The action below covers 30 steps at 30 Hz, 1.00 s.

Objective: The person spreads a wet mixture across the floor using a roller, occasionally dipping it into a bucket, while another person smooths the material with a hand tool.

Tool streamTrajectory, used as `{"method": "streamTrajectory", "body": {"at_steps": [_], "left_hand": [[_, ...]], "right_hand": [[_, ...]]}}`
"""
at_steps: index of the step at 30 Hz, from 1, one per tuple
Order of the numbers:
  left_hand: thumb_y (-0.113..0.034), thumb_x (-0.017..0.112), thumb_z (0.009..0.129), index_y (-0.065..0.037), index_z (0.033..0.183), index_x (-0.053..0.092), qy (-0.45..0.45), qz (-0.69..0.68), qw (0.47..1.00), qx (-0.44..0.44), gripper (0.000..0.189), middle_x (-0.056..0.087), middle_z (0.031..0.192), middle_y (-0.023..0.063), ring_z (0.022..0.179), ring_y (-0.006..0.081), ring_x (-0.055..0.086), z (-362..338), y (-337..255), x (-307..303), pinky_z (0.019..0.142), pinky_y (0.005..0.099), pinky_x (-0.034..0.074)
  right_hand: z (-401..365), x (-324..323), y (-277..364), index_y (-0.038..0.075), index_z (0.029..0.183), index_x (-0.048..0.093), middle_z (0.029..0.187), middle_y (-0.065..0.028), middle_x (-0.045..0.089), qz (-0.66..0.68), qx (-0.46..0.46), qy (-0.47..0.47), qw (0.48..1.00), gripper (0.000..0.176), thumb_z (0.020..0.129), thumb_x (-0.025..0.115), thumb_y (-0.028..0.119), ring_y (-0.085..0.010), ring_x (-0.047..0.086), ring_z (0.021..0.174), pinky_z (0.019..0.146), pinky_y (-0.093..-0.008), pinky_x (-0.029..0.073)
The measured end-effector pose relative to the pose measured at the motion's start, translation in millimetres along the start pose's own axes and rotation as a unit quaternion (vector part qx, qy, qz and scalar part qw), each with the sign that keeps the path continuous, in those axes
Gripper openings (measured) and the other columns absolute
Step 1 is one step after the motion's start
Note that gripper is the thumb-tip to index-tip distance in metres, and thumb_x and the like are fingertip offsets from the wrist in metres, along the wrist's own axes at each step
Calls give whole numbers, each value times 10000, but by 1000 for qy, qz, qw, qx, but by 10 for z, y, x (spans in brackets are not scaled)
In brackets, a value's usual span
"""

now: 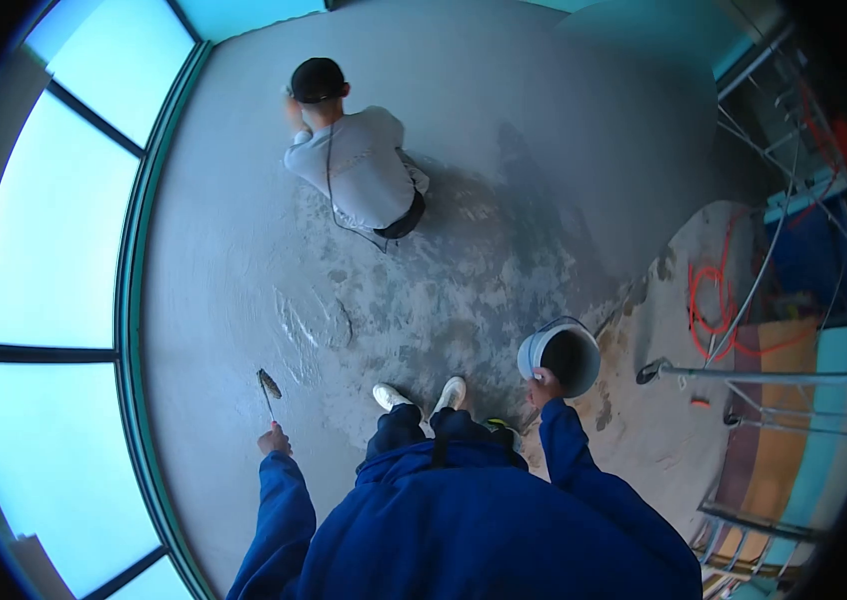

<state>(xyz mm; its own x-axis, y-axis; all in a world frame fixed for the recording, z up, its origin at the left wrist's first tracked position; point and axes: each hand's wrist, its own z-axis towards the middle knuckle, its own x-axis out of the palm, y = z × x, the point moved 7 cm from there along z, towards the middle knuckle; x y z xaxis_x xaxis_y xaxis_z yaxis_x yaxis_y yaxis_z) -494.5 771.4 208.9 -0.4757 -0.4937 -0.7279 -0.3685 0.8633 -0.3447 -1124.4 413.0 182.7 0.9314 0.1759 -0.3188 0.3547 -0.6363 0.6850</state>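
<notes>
Grey wet screed floor (pixel 234 260) underfoot. Left hand (pixel 274 438) closed round handle of trowel (pixel 269 384), blade just ahead, pointed away from body. Right hand (pixel 545 382) clamped on rim of white bucket (pixel 534 352), hung just beyond fingers, mouth up, likely for carrying. Co-worker (pixel 359 170) crouched well ahead.

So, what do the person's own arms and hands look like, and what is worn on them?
Both arms are in long, loose sleeves of deep blue cloth: the left sleeve and the right sleeve are creased and reach the wrists. The left hand and the right hand are bare, without gloves. No markings, watch or cables show on them.
</notes>
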Motion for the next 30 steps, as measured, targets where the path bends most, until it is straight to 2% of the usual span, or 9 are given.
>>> {"method": "streamTrajectory", "body": {"at_steps": [4,5,7,9,10,19,20,26,30], "left_hand": [[-476,510,887,40,706,653,-16,66,996,52,565,608,590,164,502,263,594,84,28,-1,465,435,459],[-516,460,906,-20,556,581,-63,167,972,152,618,537,497,111,454,223,555,497,153,104,420,402,413],[-552,384,910,18,582,594,-95,119,974,168,691,555,510,151,442,262,534,547,191,168,464,440,397],[-444,446,876,30,683,624,-102,93,963,230,541,578,586,207,542,329,567,54,-326,30,548,452,414],[-365,461,830,23,800,640,-40,101,978,179,429,613,793,268,761,420,606,-50,-431,13,690,494,445],[-304,541,824,-26,898,656,-50,-60,983,167,311,637,819,225,783,394,621,-230,-1226,533,711,454,471],[-314,569,823,-54,955,679,-97,-53,976,187,312,656,751,175,704,314,646,-146,-1261,681,657,418,484],[-308,633,770,-70,1002,684,-93,-162,977,102,336,668,809,184,754,310,660,-22,-2113,1064,710,387,501],[-233,644,775,-81,1013,678,-141,-156,977,36,285,657,929,159,874,327,628,553,-2655,1617,760,398,482]], "right_hand": [[130,593,466,36,1124,554,611,-62,534,-61,-54,72,994,313,819,577,105,-138,501,434,377,-302,419],[53,752,772,26,1121,555,595,-58,531,-105,-80,79,988,304,829,570,108,-127,511,455,395,-302,427],[-24,1127,1080,27,1132,562,628,-56,555,-142,-140,128,972,304,841,564,116,-122,538,494,443,-288,453],[-176,1560,1346,22,1124,574,736,-85,603,-173,-149,165,960,328,823,581,154,-142,582,543,491,-297,484],[-267,1798,1479,19,1120,580,791,-100,627,-185,-160,176,954,342,814,589,173,-153,604,568,515,-301,500],[-859,4087,2210,21,1084,605,740,-60,602,-271,-202,450,827,335,850,604,260,-120,579,578,518,-261,490],[-832,4321,2218,21,1081,605,723,-49,589,-274,-184,465,822,332,860,592,268,-110,567,570,509,-252,475],[-268,5710,2124,58,1079,614,780,-61,621,-428,6,504,750,439,871,546,439,-128,584,602,484,-273,484],[565,6714,2056,55,1057,623,794,-70,634,-462,-60,527,711,428,861,540,426,-154,603,643,552,-273,493]]}}
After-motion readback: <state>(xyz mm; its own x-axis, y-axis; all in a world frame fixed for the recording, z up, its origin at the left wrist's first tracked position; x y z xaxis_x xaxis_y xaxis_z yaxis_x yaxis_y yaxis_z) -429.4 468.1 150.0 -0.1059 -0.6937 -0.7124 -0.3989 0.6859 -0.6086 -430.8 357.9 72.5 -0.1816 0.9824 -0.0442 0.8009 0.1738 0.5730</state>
